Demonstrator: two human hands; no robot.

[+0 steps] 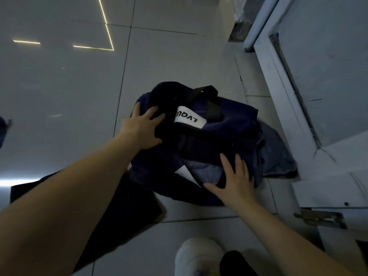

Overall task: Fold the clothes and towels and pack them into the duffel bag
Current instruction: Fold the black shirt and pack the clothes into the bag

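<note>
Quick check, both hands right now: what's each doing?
Left hand: open, fingers spread, pressing on the duffel bag.
Right hand: open, flat on the bag's near side.

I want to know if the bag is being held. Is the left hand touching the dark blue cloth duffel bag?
Touching. The head view shows the left hand lying with spread fingers flat on the dark blue cloth duffel bag, no gap between.

Duffel bag (229, 116) matt navy cloth; floor tiles (59, 86) glossy, smooth; door (328, 76) painted, scuffed; hinge (320, 217) dull metal.
</note>
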